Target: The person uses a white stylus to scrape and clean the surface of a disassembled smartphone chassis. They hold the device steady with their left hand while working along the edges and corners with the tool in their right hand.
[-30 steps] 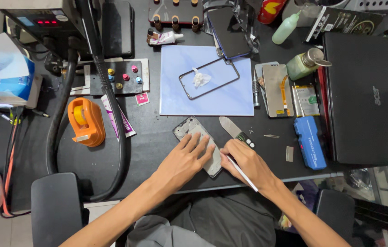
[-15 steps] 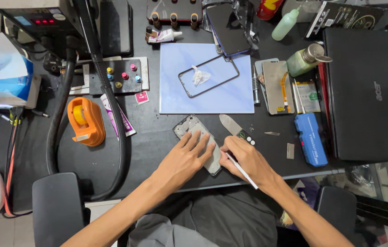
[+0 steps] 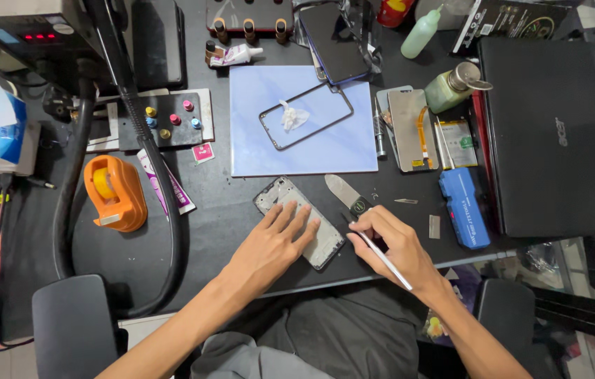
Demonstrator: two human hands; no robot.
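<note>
A: Where's the phone frame?
B: On the black desk, near the front edge, just at 6 o'clock from the blue mat. The left hand lies flat on it, fingers spread, pinning it down.

A: And the right hand?
B: At 3 o'clock of the frame, fingers pinched round a thin white tool, its tip at the frame's right edge. A flat metal pry blade lies just at 12 o'clock from that hand
</note>
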